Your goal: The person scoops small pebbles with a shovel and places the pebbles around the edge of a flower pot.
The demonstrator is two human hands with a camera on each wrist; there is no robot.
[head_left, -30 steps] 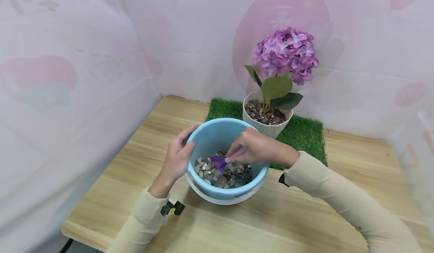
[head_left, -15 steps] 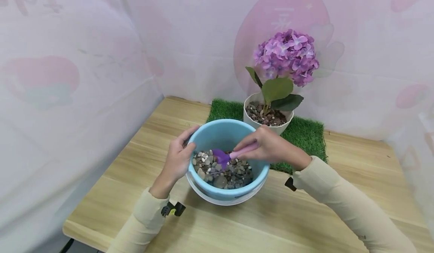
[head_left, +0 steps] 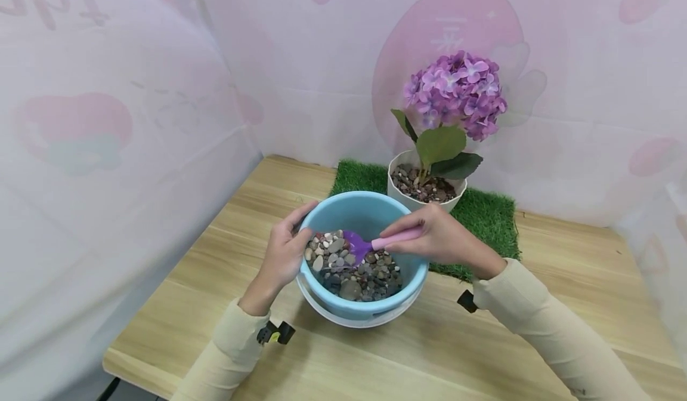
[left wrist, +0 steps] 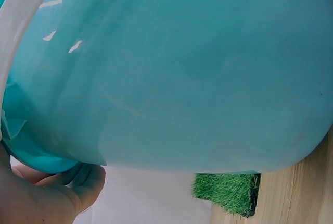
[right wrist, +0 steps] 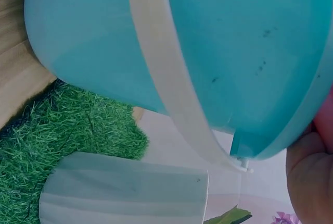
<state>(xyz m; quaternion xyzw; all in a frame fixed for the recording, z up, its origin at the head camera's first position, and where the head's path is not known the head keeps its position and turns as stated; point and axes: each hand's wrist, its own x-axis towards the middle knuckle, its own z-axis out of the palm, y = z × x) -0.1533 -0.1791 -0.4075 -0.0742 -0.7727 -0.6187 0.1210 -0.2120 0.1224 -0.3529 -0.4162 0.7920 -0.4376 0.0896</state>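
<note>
— So, what is being held in the bucket [head_left: 356,207]?
— Pebbles [head_left: 370,278] are being held there, spread over its bottom; paler ones are being shown at the left, darker ones at the right. Above them the far inner wall is being left bare.

— And how is the bucket being held?
— Its rim is being gripped at the left by the left hand [head_left: 281,246], while its base is being supported by the table [head_left: 386,365]. The white handle [right wrist: 166,67] is being hung around the outside.

— What is being done by the right hand [head_left: 437,234]?
— A scoop [head_left: 358,247] is being pinched by its pink grip. Its purple blade is being kept inside the bucket, at the pebbles; how deep it is being sunk cannot be told.

— Is anything being held in the pot [head_left: 404,197]?
— Stones [head_left: 415,181] are being held around the stem of a flower [head_left: 456,93]. The pot is being borne upright by a green mat [head_left: 485,225], just behind the bucket.
</note>
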